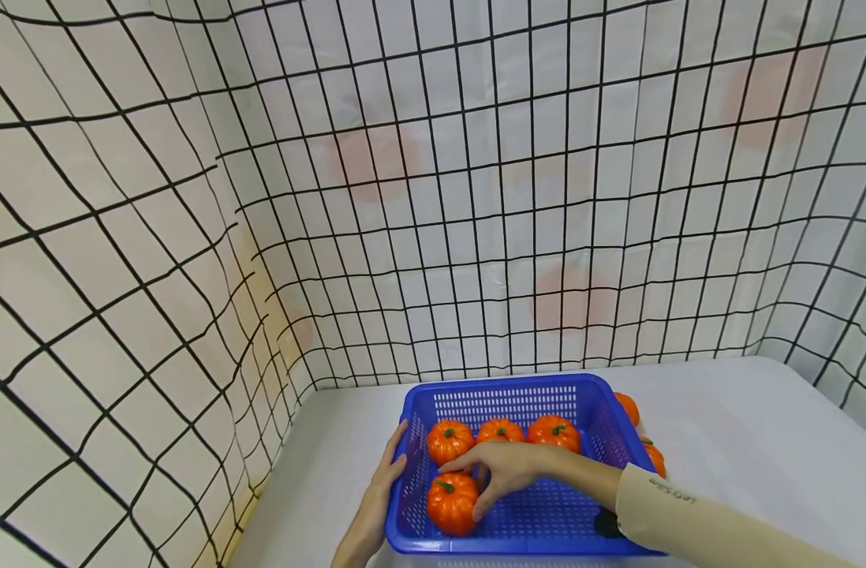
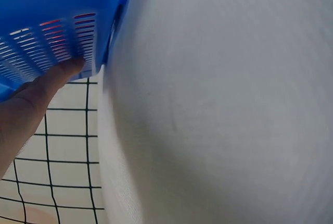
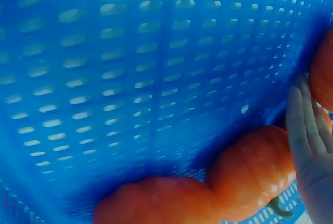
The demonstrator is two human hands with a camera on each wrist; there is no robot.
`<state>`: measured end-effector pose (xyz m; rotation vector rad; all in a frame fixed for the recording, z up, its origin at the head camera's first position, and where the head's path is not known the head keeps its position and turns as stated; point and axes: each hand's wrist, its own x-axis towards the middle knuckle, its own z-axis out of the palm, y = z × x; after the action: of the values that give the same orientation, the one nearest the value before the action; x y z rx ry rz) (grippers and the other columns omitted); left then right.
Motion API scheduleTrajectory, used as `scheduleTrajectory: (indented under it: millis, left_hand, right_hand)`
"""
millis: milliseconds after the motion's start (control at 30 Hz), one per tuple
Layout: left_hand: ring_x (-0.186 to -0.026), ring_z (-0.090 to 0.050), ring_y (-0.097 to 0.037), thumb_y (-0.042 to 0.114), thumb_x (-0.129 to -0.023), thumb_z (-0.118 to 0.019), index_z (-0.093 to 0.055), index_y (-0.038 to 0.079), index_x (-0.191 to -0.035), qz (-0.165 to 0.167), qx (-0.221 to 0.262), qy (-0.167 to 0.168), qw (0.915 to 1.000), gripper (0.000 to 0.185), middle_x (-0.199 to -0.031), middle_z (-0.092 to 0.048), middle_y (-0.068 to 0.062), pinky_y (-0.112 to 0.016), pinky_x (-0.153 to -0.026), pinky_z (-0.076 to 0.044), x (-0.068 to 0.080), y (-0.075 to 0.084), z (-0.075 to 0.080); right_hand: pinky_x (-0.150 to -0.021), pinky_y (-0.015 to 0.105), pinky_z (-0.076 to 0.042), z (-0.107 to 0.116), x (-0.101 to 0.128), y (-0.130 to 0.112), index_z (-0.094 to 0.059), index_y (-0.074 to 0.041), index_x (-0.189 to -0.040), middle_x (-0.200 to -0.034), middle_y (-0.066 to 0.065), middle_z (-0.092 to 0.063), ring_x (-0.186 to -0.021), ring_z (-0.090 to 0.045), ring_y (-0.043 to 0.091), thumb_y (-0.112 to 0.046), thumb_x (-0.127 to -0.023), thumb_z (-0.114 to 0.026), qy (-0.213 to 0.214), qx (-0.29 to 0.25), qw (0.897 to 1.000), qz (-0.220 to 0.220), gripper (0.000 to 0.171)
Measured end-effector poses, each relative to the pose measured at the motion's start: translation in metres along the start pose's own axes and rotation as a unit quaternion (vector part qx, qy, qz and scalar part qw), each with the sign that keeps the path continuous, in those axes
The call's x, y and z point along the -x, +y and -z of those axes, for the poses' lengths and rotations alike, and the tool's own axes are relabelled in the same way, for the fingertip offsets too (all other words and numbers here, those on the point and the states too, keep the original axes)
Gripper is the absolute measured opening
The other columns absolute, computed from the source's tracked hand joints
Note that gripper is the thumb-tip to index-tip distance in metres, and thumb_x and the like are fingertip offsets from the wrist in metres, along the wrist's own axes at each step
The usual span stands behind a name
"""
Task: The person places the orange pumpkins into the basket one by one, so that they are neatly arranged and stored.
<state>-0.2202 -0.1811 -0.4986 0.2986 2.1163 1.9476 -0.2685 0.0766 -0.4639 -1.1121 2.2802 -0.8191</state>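
A blue plastic basket [image 1: 525, 546] with slotted walls stands on the white table, holding small orange pumpkins. My right hand [image 1: 505, 467] reaches into it and grips the front-left pumpkin [image 1: 447, 511], thumb on its right side and fingers behind its green stem. Behind that hand sit a left pumpkin [image 1: 450, 439], a middle one [image 1: 500, 428], partly hidden by the hand, and a right one [image 1: 557, 431]. My left hand [image 1: 373, 509] rests against the basket's left side. In the left wrist view, an extended finger [image 2: 60, 73] lies along the slotted outer wall.
Two more pumpkins, a far one [image 1: 628, 408] and a nearer one [image 1: 655, 456], lie outside the basket's right wall, partly hidden. Black grid netting [image 1: 504, 213] hangs before a pale backdrop, behind and beside the white table [image 1: 745, 426].
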Motion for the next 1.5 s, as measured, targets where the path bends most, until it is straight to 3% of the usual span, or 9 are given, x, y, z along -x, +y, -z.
scheduleTrajectory:
  millis: [167, 333, 533, 700, 833, 933, 1200, 1367, 1500]
  left_hand:
    - [-0.155, -0.012, -0.058, 0.048, -0.11, -0.032, -0.009, 0.036, -0.167, 0.003, 0.004, -0.006, 1.0, 0.063, -0.175, 0.003, -0.02, -0.07, -0.118, -0.033, -0.001, -0.002, -0.001]
    - [-0.156, -0.009, -0.056, 0.047, -0.11, -0.032, -0.008, 0.035, -0.167, 0.001, 0.013, -0.011, 0.9999, 0.063, -0.175, 0.005, -0.018, -0.071, -0.12, -0.026, 0.0, -0.002, -0.002]
    - [-0.157, -0.008, -0.055, 0.049, -0.11, -0.032, -0.008, 0.036, -0.167, 0.001, 0.012, -0.01, 0.9999, 0.063, -0.175, 0.006, -0.017, -0.071, -0.122, -0.023, 0.003, 0.001, 0.001]
    - [-0.156, -0.009, -0.056, 0.049, -0.11, -0.03, -0.007, 0.038, -0.167, 0.004, 0.001, -0.006, 1.0, 0.062, -0.175, 0.005, -0.017, -0.072, -0.121, -0.025, 0.005, 0.001, 0.002]
    - [-0.156, -0.009, -0.056, 0.047, -0.11, -0.031, -0.007, 0.037, -0.167, -0.002, 0.002, -0.005, 1.0, 0.062, -0.175, 0.005, -0.017, -0.072, -0.121, -0.024, 0.006, 0.001, 0.001]
    - [-0.157, -0.008, -0.055, 0.047, -0.11, -0.031, -0.007, 0.036, -0.167, -0.005, 0.005, -0.002, 1.0, 0.063, -0.175, 0.005, -0.017, -0.072, -0.121, -0.024, 0.006, 0.001, 0.001]
    - [-0.157, -0.009, -0.055, 0.048, -0.11, -0.031, -0.007, 0.036, -0.167, -0.001, 0.004, -0.002, 1.0, 0.063, -0.175, 0.004, -0.017, -0.071, -0.122, -0.023, 0.005, 0.002, 0.001]
    - [-0.157, -0.005, -0.054, 0.046, -0.11, -0.032, -0.01, 0.036, -0.167, -0.001, 0.0, 0.001, 1.0, 0.061, -0.176, 0.003, -0.015, -0.074, -0.122, -0.017, 0.001, 0.003, 0.005]
    - [-0.157, -0.006, -0.055, 0.046, -0.11, -0.032, -0.011, 0.036, -0.167, 0.0, -0.002, 0.0, 1.0, 0.061, -0.176, 0.003, -0.016, -0.074, -0.122, -0.017, -0.001, 0.003, 0.008]
  right_hand:
    - [-0.076, 0.017, -0.056, 0.004, -0.003, -0.008, -0.051, -0.021, -0.154, -0.127, -0.004, -0.071, -0.083, -0.068, -0.002, -0.022, -0.085, -0.086, -0.012, 0.017, 1.0, -0.013, 0.078]
    - [-0.083, 0.02, -0.057, 0.035, 0.019, -0.027, -0.049, -0.023, -0.155, -0.12, 0.006, -0.074, -0.097, -0.071, 0.004, -0.026, -0.09, -0.081, -0.005, 0.01, 0.999, -0.03, 0.073]
    - [-0.094, 0.029, -0.056, 0.088, 0.078, -0.032, -0.054, -0.022, -0.151, -0.122, 0.001, -0.074, -0.113, -0.07, 0.018, -0.032, -0.1, -0.069, 0.114, 0.004, 0.993, -0.001, 0.055]
    - [-0.094, 0.028, -0.057, 0.105, 0.136, -0.002, -0.058, -0.015, -0.146, -0.125, 0.006, -0.073, -0.114, -0.07, 0.022, -0.03, -0.102, -0.065, 0.237, 0.036, 0.971, -0.018, 0.047]
    - [-0.093, 0.025, -0.056, 0.098, 0.176, 0.032, -0.06, -0.01, -0.142, -0.128, 0.01, -0.072, -0.115, -0.069, 0.026, -0.027, -0.103, -0.064, 0.309, 0.062, 0.947, -0.061, 0.043]
    - [-0.09, 0.021, -0.056, 0.086, 0.198, 0.059, -0.06, -0.005, -0.141, -0.131, 0.015, -0.07, -0.116, -0.067, 0.033, -0.024, -0.103, -0.064, 0.333, 0.064, 0.936, -0.096, 0.043]
    - [-0.087, 0.017, -0.056, 0.041, 0.233, 0.112, -0.05, 0.004, -0.146, -0.14, 0.029, -0.06, -0.121, -0.062, 0.044, -0.024, -0.102, -0.064, 0.305, 0.007, 0.941, -0.148, 0.054]
    - [-0.087, 0.015, -0.055, 0.022, 0.239, 0.124, -0.039, 0.006, -0.153, -0.148, 0.037, -0.048, -0.12, -0.065, 0.008, -0.023, -0.105, -0.06, 0.255, -0.083, 0.955, -0.126, 0.06]
    - [-0.088, 0.013, -0.054, 0.014, 0.236, 0.132, -0.037, 0.005, -0.155, -0.152, 0.039, -0.042, -0.114, -0.053, -0.018, -0.019, -0.102, -0.065, 0.249, -0.118, 0.956, -0.097, 0.065]
